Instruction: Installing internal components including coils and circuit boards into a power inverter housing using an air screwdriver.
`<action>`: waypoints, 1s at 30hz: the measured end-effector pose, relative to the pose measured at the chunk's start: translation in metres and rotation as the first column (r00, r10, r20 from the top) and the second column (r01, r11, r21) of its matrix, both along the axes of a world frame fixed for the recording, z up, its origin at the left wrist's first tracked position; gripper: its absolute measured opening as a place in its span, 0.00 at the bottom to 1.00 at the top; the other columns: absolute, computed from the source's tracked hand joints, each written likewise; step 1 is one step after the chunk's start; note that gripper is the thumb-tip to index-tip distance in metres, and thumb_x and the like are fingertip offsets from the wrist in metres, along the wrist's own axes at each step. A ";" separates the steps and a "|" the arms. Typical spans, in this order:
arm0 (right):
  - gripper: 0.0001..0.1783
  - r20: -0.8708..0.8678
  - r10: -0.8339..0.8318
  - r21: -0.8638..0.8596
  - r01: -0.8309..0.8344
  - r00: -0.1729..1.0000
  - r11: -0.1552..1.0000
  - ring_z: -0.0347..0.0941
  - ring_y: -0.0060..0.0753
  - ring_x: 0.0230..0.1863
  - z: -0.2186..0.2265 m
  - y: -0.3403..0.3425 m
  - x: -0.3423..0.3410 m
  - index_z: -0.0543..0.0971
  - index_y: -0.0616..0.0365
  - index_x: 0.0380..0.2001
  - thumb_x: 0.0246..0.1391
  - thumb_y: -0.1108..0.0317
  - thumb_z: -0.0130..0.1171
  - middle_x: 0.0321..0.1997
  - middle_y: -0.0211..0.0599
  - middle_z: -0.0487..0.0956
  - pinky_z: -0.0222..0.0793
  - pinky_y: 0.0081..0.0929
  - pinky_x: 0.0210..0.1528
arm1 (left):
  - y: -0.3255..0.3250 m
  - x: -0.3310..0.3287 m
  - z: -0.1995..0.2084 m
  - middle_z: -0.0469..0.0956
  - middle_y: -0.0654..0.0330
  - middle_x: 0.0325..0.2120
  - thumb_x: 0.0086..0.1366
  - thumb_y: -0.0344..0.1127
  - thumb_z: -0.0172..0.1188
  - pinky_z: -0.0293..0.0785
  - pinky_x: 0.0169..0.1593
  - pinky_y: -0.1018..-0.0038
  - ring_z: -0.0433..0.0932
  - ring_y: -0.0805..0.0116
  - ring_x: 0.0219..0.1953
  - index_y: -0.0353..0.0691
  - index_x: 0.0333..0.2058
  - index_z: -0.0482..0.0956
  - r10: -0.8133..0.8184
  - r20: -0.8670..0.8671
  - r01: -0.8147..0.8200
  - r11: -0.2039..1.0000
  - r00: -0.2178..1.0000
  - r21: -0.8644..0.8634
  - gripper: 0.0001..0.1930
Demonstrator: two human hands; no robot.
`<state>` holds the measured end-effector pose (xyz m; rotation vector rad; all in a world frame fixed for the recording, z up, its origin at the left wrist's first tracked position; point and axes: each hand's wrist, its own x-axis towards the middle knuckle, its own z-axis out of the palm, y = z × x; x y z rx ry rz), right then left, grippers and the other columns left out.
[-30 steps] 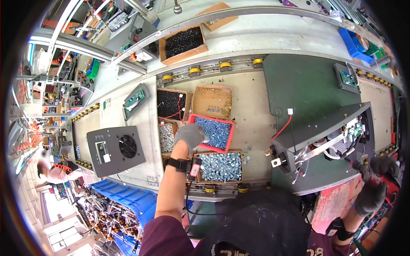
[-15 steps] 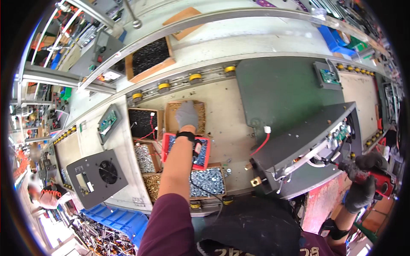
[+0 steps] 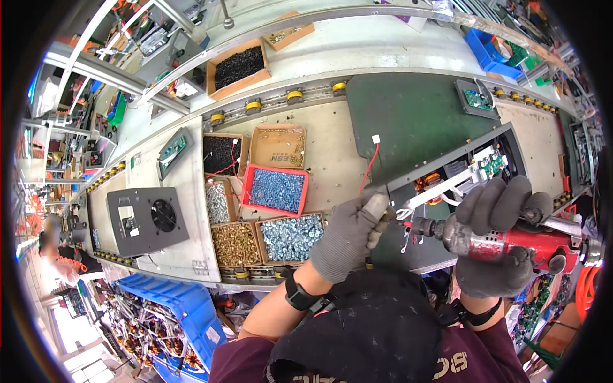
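Note:
My right hand, in a dark grey glove, grips a red power screwdriver that lies nearly level, its bit pointing left. My gloved left hand is closed in a pinch just left of the bit tip; what sits between its fingers is too small to make out. Behind both hands stands an open dark grey metal housing. White cables, a copper coil and a green circuit board show inside it. A red wire with a white connector rises beside its left end.
Left of my hands, a red tray of bluish screws sits among cardboard boxes of fasteners, including silver ones and brass-coloured ones. Farther left lies a grey panel with a fan. A blue crate of parts stands lower left.
My left hand has come back from the cardboard box of brass-coloured pieces to the screwdriver's bit. My right hand has brought the screwdriver up and leftward, to the front of the housing.

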<state>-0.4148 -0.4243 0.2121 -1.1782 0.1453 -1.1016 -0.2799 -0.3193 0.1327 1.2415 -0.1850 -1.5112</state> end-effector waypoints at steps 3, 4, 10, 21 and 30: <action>0.21 0.014 -0.013 -0.067 0.014 1.000 0.998 0.61 0.27 0.25 0.006 0.009 -0.007 0.65 0.47 0.40 0.48 0.58 0.64 0.29 0.30 0.63 0.64 0.29 0.27 | 0.006 -0.015 0.010 0.68 0.68 0.21 0.68 0.52 0.52 0.60 0.24 0.83 0.62 0.82 0.21 0.34 0.35 0.76 -0.008 0.067 0.010 0.999 0.998 -0.042 0.22; 0.21 0.016 -0.022 -0.080 0.023 1.000 0.997 0.63 0.28 0.25 0.008 0.012 -0.011 0.66 0.47 0.40 0.48 0.58 0.66 0.29 0.30 0.64 0.66 0.31 0.26 | 0.009 -0.018 0.012 0.68 0.68 0.21 0.68 0.53 0.52 0.60 0.24 0.83 0.62 0.82 0.21 0.34 0.34 0.76 -0.035 0.098 0.042 0.997 0.995 -0.067 0.22; 0.21 0.018 0.016 -0.084 -0.014 1.000 0.996 0.64 0.28 0.21 0.016 0.019 -0.028 0.66 0.48 0.38 0.49 0.59 0.68 0.29 0.31 0.65 0.68 0.31 0.25 | 0.015 -0.030 0.015 0.68 0.69 0.20 0.69 0.53 0.50 0.60 0.24 0.84 0.62 0.82 0.21 0.34 0.35 0.76 -0.049 0.166 0.065 0.994 0.985 -0.092 0.23; 0.20 -0.047 0.042 -0.089 -0.046 0.998 0.995 0.64 0.27 0.22 0.015 0.008 -0.029 0.65 0.49 0.36 0.50 0.57 0.66 0.26 0.30 0.65 0.68 0.31 0.26 | -0.002 -0.043 0.024 0.70 0.66 0.19 0.69 0.55 0.48 0.64 0.26 0.81 0.66 0.80 0.21 0.33 0.31 0.77 -0.022 0.430 0.072 0.992 0.903 -0.100 0.26; 0.17 0.021 -0.163 -0.145 0.165 0.986 0.976 0.60 0.24 0.19 0.009 0.008 -0.015 0.66 0.48 0.36 0.51 0.59 0.64 0.24 0.28 0.62 0.64 0.26 0.22 | -0.021 -0.033 0.023 0.65 0.70 0.17 0.68 0.54 0.51 0.60 0.21 0.84 0.61 0.82 0.17 0.37 0.31 0.75 0.135 -0.036 -0.135 0.991 0.990 0.003 0.23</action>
